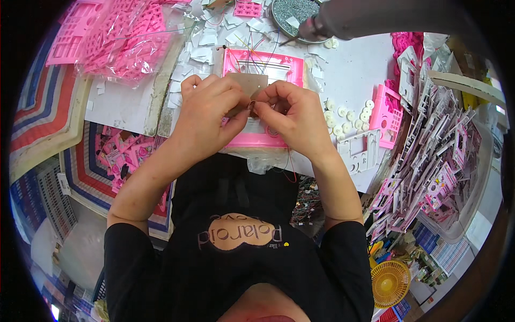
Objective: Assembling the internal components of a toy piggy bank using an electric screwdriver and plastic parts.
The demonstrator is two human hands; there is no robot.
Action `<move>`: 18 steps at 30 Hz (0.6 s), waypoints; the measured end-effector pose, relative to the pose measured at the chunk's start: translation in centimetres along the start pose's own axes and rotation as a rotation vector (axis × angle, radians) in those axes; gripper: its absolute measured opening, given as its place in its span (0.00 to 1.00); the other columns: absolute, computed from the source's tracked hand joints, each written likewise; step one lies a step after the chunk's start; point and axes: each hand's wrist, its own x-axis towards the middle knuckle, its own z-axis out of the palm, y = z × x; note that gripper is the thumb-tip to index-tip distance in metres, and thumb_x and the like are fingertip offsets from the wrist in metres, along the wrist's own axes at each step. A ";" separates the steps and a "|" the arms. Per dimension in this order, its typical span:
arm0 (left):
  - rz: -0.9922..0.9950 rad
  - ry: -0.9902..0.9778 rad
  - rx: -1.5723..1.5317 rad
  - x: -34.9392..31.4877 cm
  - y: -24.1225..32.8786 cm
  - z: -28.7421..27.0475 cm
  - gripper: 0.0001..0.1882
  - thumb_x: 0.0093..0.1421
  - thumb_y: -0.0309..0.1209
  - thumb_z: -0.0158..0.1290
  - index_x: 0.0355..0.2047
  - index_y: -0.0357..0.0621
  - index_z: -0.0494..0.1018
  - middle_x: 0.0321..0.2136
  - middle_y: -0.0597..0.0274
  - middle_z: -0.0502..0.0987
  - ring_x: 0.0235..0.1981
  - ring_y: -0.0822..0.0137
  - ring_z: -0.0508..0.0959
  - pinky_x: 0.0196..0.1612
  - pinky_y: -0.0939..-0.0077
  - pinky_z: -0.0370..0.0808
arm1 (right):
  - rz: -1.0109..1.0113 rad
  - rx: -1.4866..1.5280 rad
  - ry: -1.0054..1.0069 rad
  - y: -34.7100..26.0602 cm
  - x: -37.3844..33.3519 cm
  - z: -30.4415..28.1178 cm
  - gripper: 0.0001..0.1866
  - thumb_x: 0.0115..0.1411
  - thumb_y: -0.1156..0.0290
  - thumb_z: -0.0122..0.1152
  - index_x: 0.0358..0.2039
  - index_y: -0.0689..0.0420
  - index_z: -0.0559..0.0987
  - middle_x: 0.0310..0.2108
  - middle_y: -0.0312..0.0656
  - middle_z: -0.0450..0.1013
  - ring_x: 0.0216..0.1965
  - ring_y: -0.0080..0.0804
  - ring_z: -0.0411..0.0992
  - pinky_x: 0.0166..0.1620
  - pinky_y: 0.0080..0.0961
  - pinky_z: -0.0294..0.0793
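A pink plastic housing [295, 65] lies in front of me, with a brown circuit board [250, 81] standing tilted over it. Thin coloured wires [259, 60] rise behind the board. My left hand [211, 111] is closed in a pinch at the board's near edge. Opposite it, my right hand [292, 114] pinches too, and the fingertips of both almost meet on a small dark piece of thin wire [251, 104]. Its ends are hidden by the fingers. Below the hands, the housing's inside is partly covered.
An electric screwdriver [322, 26] hangs over a round dish of screws [292, 9]. Paper scraps [203, 55] lie at the left, beside bagged pink parts [126, 43]. White plastic wheels [350, 115], a white frame [358, 151] and a heaped bin [429, 161] are at the right.
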 end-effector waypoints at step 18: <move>-0.052 0.006 0.019 -0.1 0.8 -1.3 0.06 0.50 0.28 0.61 0.29 0.50 0.76 0.31 0.72 0.75 0.36 0.67 0.74 0.46 0.63 0.56 | 0.036 0.050 -0.060 0.3 0.0 -0.4 0.05 0.59 0.75 0.64 0.32 0.65 0.80 0.24 0.34 0.77 0.23 0.13 0.70 0.27 0.15 0.69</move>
